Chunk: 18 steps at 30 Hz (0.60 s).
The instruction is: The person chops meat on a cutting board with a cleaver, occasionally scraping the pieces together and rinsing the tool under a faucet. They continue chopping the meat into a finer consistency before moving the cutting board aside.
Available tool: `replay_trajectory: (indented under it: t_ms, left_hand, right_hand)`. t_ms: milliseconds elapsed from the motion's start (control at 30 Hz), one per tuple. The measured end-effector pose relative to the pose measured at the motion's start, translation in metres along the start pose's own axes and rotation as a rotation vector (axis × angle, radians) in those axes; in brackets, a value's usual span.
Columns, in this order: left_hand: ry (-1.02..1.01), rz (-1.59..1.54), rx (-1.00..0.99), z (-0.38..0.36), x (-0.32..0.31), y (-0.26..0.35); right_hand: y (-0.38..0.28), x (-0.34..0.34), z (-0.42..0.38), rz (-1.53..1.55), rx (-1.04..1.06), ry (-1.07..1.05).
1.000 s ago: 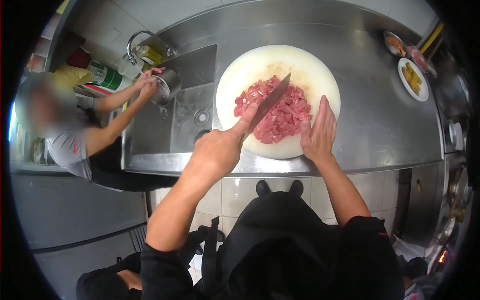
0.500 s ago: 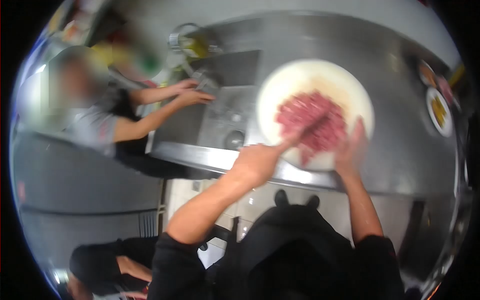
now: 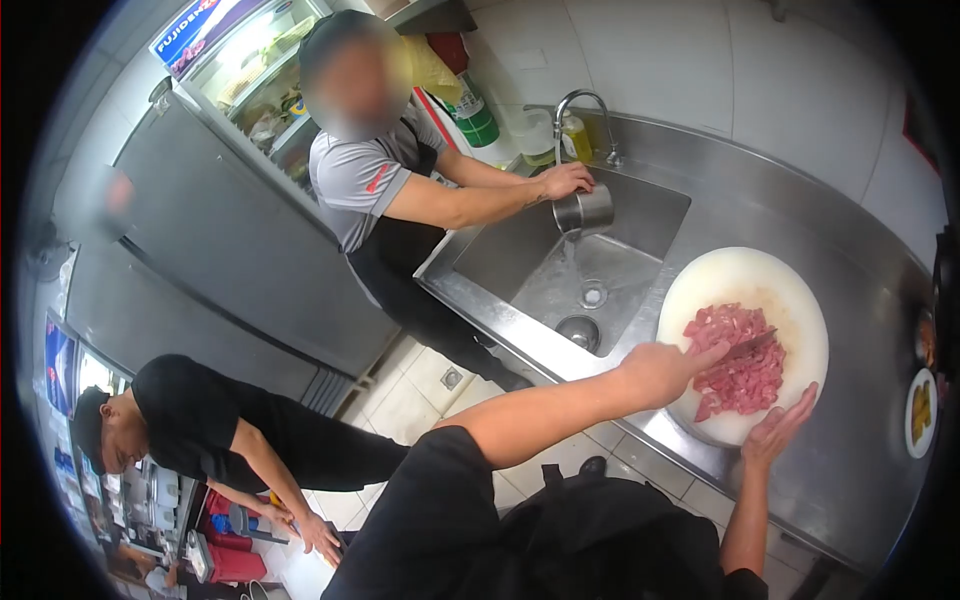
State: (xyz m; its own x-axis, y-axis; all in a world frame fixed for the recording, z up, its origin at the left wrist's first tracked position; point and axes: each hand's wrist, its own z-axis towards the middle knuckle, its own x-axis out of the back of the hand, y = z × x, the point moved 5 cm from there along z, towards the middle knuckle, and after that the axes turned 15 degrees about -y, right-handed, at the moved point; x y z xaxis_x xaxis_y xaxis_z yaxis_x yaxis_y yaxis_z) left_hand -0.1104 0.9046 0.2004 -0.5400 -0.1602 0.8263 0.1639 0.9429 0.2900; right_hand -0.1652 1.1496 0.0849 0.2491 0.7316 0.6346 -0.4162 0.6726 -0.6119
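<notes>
The round white cutting board (image 3: pixel 745 290) is set near the steel table's (image 3: pixel 850 480) front edge, with the sink (image 3: pixel 560 270) just beside it. Diced pink meat (image 3: pixel 738 362) is heaped on it. The knife (image 3: pixel 752 346) is gripped by the closed left hand (image 3: pixel 665 370) over the meat; the right hand (image 3: pixel 778 428) is held open, flat, at the heap's near side.

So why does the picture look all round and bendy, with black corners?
Head view: a very wide lens bends straight lines, so the counter and fridge curve, and the corners go black. Bright light glares off the steel sink. The meat on the white board is fairly sharp. The co-worker's face is blurred.
</notes>
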Motion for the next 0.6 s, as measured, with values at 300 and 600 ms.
replay_trajectory:
  t_ms: [300, 600]
  left_hand:
    - [-0.054, 0.120, 0.070, 0.016, 0.009, -0.025]
    - [-0.154, 0.148, 0.079, 0.011, 0.050, -0.012]
  right_hand:
    - [0.019, -0.009, -0.002, -0.120, -0.055, -0.039]
    - [-0.008, 0.003, 0.009, -0.152, -0.232, -0.151]
